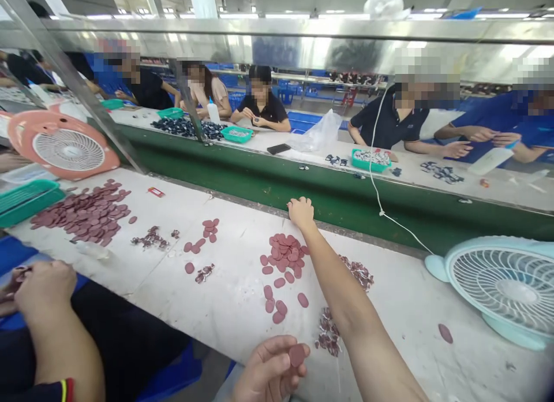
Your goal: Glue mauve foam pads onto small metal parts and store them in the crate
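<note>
Near the bottom centre, my left hand pinches a flat reddish-brown oval piece between thumb and fingers. My right hand reaches to the far edge of the white table, its fingers bent over the rim beside the green belt; whatever is under the fingertips is hidden. A pile of reddish-brown ovals lies just below that hand, with loose ones scattered nearer. Small brown-and-white parts are heaped beside my right forearm, and another heap lies partly behind it.
A light blue fan stands at the right, a pink fan at the far left. A large oval pile and a green basket are at the left. A person's arm is at lower left. Several people sit beyond the green belt.
</note>
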`<state>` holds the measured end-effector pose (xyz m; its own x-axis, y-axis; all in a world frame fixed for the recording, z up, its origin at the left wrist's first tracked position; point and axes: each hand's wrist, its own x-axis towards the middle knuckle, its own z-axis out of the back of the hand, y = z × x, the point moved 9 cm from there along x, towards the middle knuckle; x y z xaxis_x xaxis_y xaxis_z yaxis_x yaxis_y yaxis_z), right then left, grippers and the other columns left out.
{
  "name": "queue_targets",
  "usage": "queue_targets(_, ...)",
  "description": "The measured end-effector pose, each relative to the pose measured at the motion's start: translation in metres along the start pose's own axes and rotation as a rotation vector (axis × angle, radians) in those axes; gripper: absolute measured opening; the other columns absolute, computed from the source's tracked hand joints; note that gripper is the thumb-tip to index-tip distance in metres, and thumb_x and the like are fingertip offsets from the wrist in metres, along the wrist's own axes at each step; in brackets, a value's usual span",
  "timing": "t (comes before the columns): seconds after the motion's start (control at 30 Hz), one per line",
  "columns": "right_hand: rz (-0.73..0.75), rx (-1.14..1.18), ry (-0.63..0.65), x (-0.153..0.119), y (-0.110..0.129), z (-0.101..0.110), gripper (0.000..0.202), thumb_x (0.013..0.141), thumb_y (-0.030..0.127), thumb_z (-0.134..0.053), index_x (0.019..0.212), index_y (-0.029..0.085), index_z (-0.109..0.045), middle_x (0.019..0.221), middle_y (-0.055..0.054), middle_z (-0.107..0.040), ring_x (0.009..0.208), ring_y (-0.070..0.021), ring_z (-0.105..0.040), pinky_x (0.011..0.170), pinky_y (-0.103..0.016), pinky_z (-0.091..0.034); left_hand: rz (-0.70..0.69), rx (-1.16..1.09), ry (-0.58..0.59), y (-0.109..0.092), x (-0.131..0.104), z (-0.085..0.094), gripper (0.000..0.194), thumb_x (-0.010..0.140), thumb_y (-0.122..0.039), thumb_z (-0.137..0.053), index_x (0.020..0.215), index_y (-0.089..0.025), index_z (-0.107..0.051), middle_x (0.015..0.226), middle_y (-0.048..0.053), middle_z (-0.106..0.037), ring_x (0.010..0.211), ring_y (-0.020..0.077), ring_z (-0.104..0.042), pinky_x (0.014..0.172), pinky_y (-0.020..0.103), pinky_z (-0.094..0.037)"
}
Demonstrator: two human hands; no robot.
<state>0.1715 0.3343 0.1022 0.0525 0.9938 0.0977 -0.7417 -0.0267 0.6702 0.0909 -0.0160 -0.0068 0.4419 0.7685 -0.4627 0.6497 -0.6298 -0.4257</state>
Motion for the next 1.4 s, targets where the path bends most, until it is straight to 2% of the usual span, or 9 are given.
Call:
queue_targets(0.17,-0.029,0.045,-0.017,-0.005,0.000,0.007,0.032,0.095,0.035,-0.063,0.121,0.017,-0.062,0.127,-0.010,-0.061,0.112,-0.0247,-0.062,0.096,-0.048,-0.053,-0.001,-0.044,-0.060,0.000,0.000,0.011,0.020,0.070,-0.026,-0.085,0.090,-0.028,-0.081,0.102,0.006,-0.080,0.081,0.0172,-0.076,0.068,0.021,-0.057)
queue_targets(0.27,-0.039,0.147,-0.035,-0.042,-0.010,0.024,0.027,0.094,0.033,-0.063,0.115,0.016,-0.064,0.116,-0.008,-0.067,0.104,-0.0218,-0.065,0.093,-0.044,-0.054,0.002,-0.077,-0.115,-0.004,-0.001,0.011,0.018,0.076,-0.023,-0.081,0.094,-0.022,-0.078,0.105,0.009,-0.079,0.081,0.0147,-0.075,0.068,0.019,-0.055)
queue_targets(0.4,-0.037,0.320,-0.011,-0.163,-0.032,0.057,0.032,0.093,0.036,-0.061,0.120,0.019,-0.065,0.101,-0.006,-0.073,0.085,-0.0179,-0.069,0.079,-0.033,-0.058,-0.011,-0.055,-0.092,-0.011,0.003,0.005,0.020,0.082,-0.019,-0.077,0.102,-0.018,-0.074,0.109,0.011,-0.077,0.092,0.0176,-0.074,0.075,0.021,-0.055)
queue_targets(0.53,-0.178,0.592,0.040,-0.311,-0.069,0.076,0.019,0.085,0.037,-0.071,0.101,0.026,-0.075,0.101,-0.006,-0.074,0.085,-0.0230,-0.072,0.067,-0.032,-0.062,0.021,0.011,-0.020,-0.001,0.007,-0.002,0.024,0.079,-0.019,-0.079,0.102,-0.016,-0.074,0.108,0.012,-0.078,0.096,0.0194,-0.074,0.079,0.023,-0.054)
queue_targets(0.6,-0.277,0.692,0.002,-0.364,-0.086,0.077,0.019,0.082,0.033,-0.075,0.100,0.029,-0.077,0.099,-0.006,-0.074,0.078,-0.0234,-0.073,0.061,-0.031,-0.063,0.059,0.074,0.018,0.011,0.007,-0.006,0.025,0.078,-0.020,-0.081,0.102,-0.015,-0.075,0.106,0.012,-0.078,0.096,0.0199,-0.073,0.079,0.024,-0.054)
queue_targets(0.67,-0.348,0.739,-0.027,-0.397,-0.095,0.072,0.019,0.081,0.030,-0.076,0.100,0.030,-0.078,0.093,-0.006,-0.075,0.070,-0.0226,-0.073,0.058,-0.030,-0.063,0.101,0.139,0.070,0.027,0.005,-0.012,0.026,0.078,-0.021,-0.081,0.102,-0.015,-0.075,0.103,0.011,-0.079,0.095,0.0202,-0.073,0.080,0.026,-0.054)
queue_targets(0.9,-0.468,0.658,-0.047,-0.425,-0.108,0.061,0.017,0.087,0.028,-0.071,0.103,0.029,-0.077,0.091,-0.005,-0.076,0.070,-0.0190,-0.071,0.060,-0.028,-0.061,0.164,0.191,0.181,0.060,0.003,-0.023,0.018,0.080,-0.017,-0.079,0.097,-0.018,-0.075,0.101,0.007,-0.080,0.092,0.0178,-0.073,0.086,0.030,-0.055)
queue_targets(1.13,-0.444,0.572,-0.017,-0.430,-0.111,0.065,0.018,0.088,0.028,-0.071,0.106,0.028,-0.076,0.097,-0.005,-0.075,0.064,-0.0147,-0.067,0.050,-0.023,-0.055,0.124,0.263,0.183,0.058,0.002,-0.025,0.008,0.079,-0.015,-0.078,0.086,-0.016,-0.075,0.102,0.008,-0.079,0.095,0.0194,-0.073,0.088,0.031,-0.054)
queue_targets(1.4,-0.435,0.634,-0.047,-0.427,-0.108,0.064,0.016,0.086,0.027,-0.074,0.102,0.028,-0.075,0.088,-0.003,-0.074,0.070,-0.0169,-0.069,0.063,-0.028,-0.059,0.077,0.288,0.124,0.058,0.001,-0.022,0.005,0.079,-0.020,-0.078,0.077,-0.015,-0.078,0.090,0.008,-0.080,0.085,0.0208,-0.072,0.082,0.032,-0.054)
